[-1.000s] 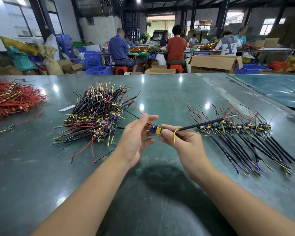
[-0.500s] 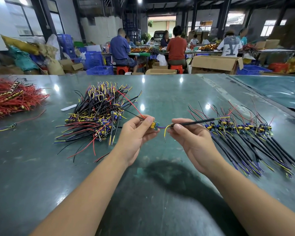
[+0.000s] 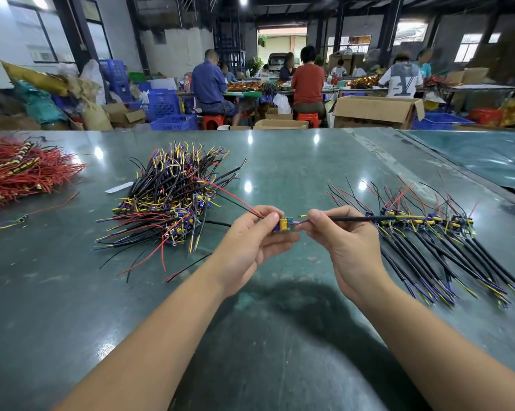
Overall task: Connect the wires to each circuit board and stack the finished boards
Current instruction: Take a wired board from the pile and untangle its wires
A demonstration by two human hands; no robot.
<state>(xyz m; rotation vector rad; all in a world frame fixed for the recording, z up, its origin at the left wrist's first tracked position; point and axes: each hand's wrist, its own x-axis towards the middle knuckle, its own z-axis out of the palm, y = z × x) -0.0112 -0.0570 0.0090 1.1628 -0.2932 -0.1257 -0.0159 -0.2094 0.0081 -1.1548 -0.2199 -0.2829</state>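
A small circuit board [image 3: 285, 225] with a yellow part and trailing red and black leads is pinched in my left hand [image 3: 254, 235] above the green table [image 3: 280, 336]. My right hand [image 3: 343, 244] pinches a black sheathed cable [image 3: 366, 218] just right of the board; its purple and yellow ends point at the board. To the left lies a tangled heap of wired boards [image 3: 170, 203]. On the right, a neat row of finished boards [image 3: 428, 223] lies with its cables fanned toward me.
A bundle of red wires [image 3: 21, 173] lies at the table's far left, a loose wire piece [image 3: 10, 223] below it, and a white slip [image 3: 119, 187] by the heap. Beyond the table, people sit working among cardboard boxes [image 3: 375, 111] and blue crates [image 3: 173, 114].
My hands have drifted slightly right and closer together, bringing the cable's wire ends up against the board. The piles on the table have not moved.
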